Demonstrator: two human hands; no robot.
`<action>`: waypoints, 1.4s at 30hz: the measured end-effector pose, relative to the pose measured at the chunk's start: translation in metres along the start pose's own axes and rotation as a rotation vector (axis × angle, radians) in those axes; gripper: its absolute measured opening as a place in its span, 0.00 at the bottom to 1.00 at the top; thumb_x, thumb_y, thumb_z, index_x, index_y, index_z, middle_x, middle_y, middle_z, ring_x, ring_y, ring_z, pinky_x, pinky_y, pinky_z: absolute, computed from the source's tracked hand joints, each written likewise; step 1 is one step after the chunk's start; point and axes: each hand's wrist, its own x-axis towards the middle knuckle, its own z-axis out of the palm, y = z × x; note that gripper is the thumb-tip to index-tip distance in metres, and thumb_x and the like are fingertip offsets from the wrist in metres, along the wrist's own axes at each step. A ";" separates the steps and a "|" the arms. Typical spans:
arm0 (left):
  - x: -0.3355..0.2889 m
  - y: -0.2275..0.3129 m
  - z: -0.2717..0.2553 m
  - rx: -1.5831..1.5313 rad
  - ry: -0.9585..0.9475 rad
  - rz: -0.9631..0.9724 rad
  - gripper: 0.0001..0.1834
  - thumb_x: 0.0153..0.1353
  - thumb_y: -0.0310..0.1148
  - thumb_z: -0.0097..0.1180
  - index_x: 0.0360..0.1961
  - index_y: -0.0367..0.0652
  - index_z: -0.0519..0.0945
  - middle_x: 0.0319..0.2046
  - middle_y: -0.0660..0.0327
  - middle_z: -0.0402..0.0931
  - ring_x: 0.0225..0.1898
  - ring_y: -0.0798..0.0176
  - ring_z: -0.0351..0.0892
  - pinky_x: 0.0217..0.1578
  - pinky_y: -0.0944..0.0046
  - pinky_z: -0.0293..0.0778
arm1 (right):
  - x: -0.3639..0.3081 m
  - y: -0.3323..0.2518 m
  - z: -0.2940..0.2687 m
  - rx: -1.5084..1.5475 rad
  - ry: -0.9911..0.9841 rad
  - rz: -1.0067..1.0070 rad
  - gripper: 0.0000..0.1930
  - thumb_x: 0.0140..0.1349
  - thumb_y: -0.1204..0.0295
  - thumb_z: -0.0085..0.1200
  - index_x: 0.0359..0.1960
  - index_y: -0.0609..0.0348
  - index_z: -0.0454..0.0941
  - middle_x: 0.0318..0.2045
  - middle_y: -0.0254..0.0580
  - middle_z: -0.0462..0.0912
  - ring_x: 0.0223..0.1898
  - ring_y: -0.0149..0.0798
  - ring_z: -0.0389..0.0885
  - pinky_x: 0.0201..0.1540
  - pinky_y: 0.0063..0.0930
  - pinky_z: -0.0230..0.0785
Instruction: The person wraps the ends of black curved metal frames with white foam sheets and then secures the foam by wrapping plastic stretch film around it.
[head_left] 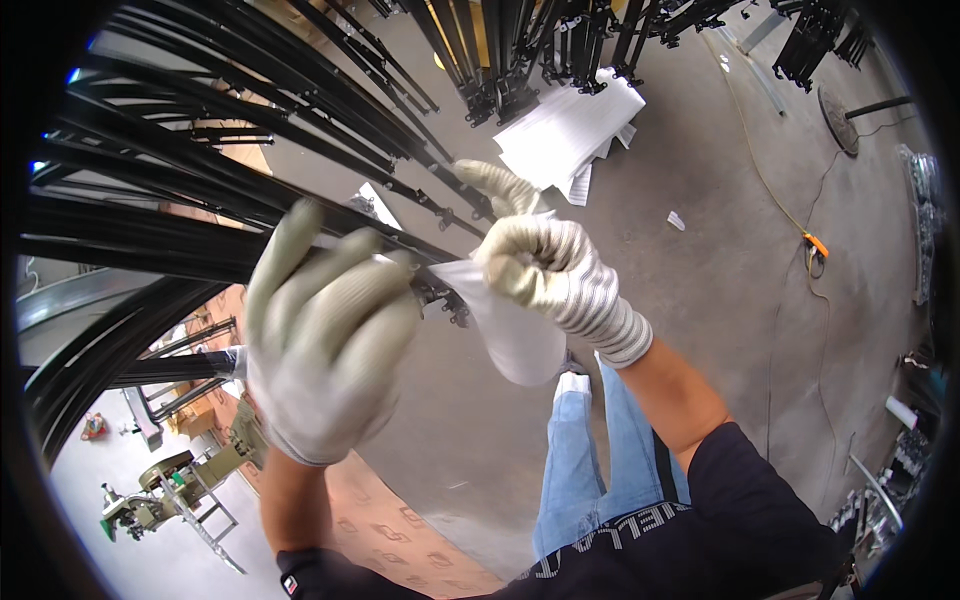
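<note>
My right hand (555,270), in a whitish knitted glove, pinches the upper edge of a thin white sheet (515,335), foam-like in look, between thumb and forefinger. Other fingers of that hand reach out past the pinch. The sheet hangs in a curved fold below it. At the left, my gloved left hand (335,330) is raised with its fingers apart, blurred by motion, and I see nothing gripped in it. Just behind it run long black metal tubes (215,170) with small fittings at their ends, bundled and slanting from upper left toward the middle.
A stack of white sheets (575,130) lies on the grey floor beyond my right hand, below more black tube assemblies (600,40). A cable with an orange connector (817,245) crosses the floor at right. A green machine (170,485) stands lower left, near printed brown sheeting (385,525).
</note>
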 end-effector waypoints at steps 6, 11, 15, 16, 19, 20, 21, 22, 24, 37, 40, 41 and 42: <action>-0.026 0.047 0.018 -0.600 0.710 -0.487 0.08 0.53 0.15 0.37 0.33 0.34 0.67 0.35 0.51 0.71 0.39 0.58 0.74 0.45 0.63 0.70 | 0.001 0.010 0.010 0.153 -0.110 -0.074 0.12 0.49 0.63 0.59 0.22 0.60 0.77 0.56 0.53 0.63 0.52 0.34 0.66 0.47 0.25 0.60; 0.053 0.023 0.008 -0.170 0.054 -0.284 0.07 0.49 0.22 0.49 0.32 0.39 0.74 0.30 0.58 0.74 0.35 0.59 0.74 0.41 0.61 0.68 | -0.003 0.016 0.005 0.168 -0.152 0.064 0.11 0.51 0.63 0.57 0.25 0.59 0.78 0.52 0.49 0.67 0.51 0.36 0.67 0.51 0.27 0.59; 0.075 -0.013 0.007 0.474 -0.456 0.046 0.05 0.52 0.29 0.49 0.31 0.46 0.74 0.24 0.63 0.70 0.30 0.62 0.72 0.46 0.60 0.63 | 0.007 0.030 0.009 0.545 0.020 -0.023 0.08 0.57 0.70 0.52 0.27 0.62 0.76 0.41 0.39 0.76 0.37 0.23 0.71 0.41 0.17 0.65; 0.081 -0.006 0.000 0.471 -0.797 -0.006 0.07 0.52 0.31 0.49 0.33 0.46 0.75 0.25 0.63 0.71 0.31 0.62 0.73 0.47 0.61 0.63 | 0.009 0.030 0.006 0.647 0.018 0.034 0.07 0.57 0.71 0.51 0.28 0.62 0.76 0.41 0.39 0.76 0.36 0.22 0.72 0.41 0.16 0.65; 0.062 -0.016 0.006 0.504 -0.912 0.058 0.08 0.53 0.32 0.49 0.34 0.46 0.76 0.26 0.62 0.73 0.31 0.62 0.73 0.42 0.63 0.65 | 0.018 0.030 -0.002 0.525 0.013 0.033 0.06 0.58 0.72 0.51 0.29 0.62 0.76 0.34 0.34 0.78 0.30 0.21 0.70 0.36 0.16 0.65; 0.059 -0.016 0.001 0.467 -0.902 0.072 0.08 0.53 0.33 0.49 0.34 0.45 0.76 0.26 0.62 0.73 0.31 0.62 0.73 0.41 0.63 0.66 | 0.020 0.028 -0.004 0.438 0.007 0.030 0.06 0.58 0.73 0.51 0.29 0.62 0.76 0.32 0.33 0.78 0.29 0.21 0.70 0.35 0.16 0.65; 0.060 -0.015 0.000 0.417 -0.878 0.096 0.08 0.53 0.33 0.50 0.34 0.45 0.76 0.27 0.62 0.73 0.31 0.61 0.73 0.40 0.63 0.66 | 0.023 0.029 -0.006 0.459 0.023 0.096 0.05 0.57 0.73 0.51 0.28 0.62 0.76 0.25 0.28 0.76 0.26 0.19 0.67 0.31 0.16 0.63; 0.063 -0.016 -0.002 0.386 -0.912 0.124 0.07 0.53 0.31 0.49 0.32 0.44 0.75 0.26 0.60 0.72 0.30 0.61 0.74 0.34 0.62 0.69 | 0.024 0.029 -0.007 0.416 0.022 0.117 0.05 0.57 0.74 0.51 0.29 0.62 0.76 0.24 0.27 0.76 0.26 0.19 0.67 0.31 0.16 0.63; 0.054 -0.019 0.008 0.159 -0.841 -0.085 0.06 0.53 0.27 0.46 0.32 0.42 0.74 0.26 0.58 0.72 0.27 0.59 0.75 0.28 0.61 0.71 | 0.027 0.026 -0.004 0.332 -0.002 0.166 0.04 0.57 0.75 0.52 0.29 0.62 0.76 0.22 0.26 0.75 0.26 0.20 0.67 0.31 0.16 0.63; 0.072 -0.036 0.073 0.570 -1.204 -0.028 0.10 0.46 0.36 0.56 0.29 0.44 0.78 0.26 0.57 0.77 0.31 0.57 0.77 0.33 0.58 0.70 | 0.015 0.042 -0.018 -0.026 0.135 -0.033 0.06 0.51 0.73 0.56 0.29 0.60 0.77 0.35 0.36 0.76 0.34 0.31 0.72 0.36 0.24 0.65; 0.058 -0.041 0.072 0.187 -1.045 -0.118 0.08 0.48 0.33 0.55 0.30 0.46 0.78 0.26 0.56 0.77 0.31 0.54 0.77 0.33 0.58 0.70 | 0.017 0.062 -0.022 0.122 0.127 0.092 0.03 0.54 0.77 0.54 0.30 0.63 0.76 0.28 0.31 0.77 0.29 0.22 0.70 0.33 0.16 0.65; 0.054 -0.040 0.075 0.074 -0.990 -0.123 0.07 0.49 0.30 0.52 0.31 0.46 0.78 0.26 0.56 0.76 0.31 0.52 0.76 0.33 0.58 0.71 | 0.014 0.064 -0.027 0.107 0.094 0.183 0.03 0.54 0.76 0.53 0.30 0.62 0.76 0.26 0.29 0.77 0.28 0.21 0.70 0.32 0.15 0.65; 0.054 -0.036 0.079 0.092 -1.028 -0.126 0.07 0.49 0.29 0.52 0.31 0.46 0.78 0.26 0.56 0.76 0.31 0.52 0.76 0.32 0.58 0.71 | 0.011 0.065 -0.030 0.089 0.054 0.275 0.03 0.55 0.76 0.53 0.30 0.62 0.76 0.25 0.27 0.77 0.27 0.20 0.70 0.32 0.14 0.64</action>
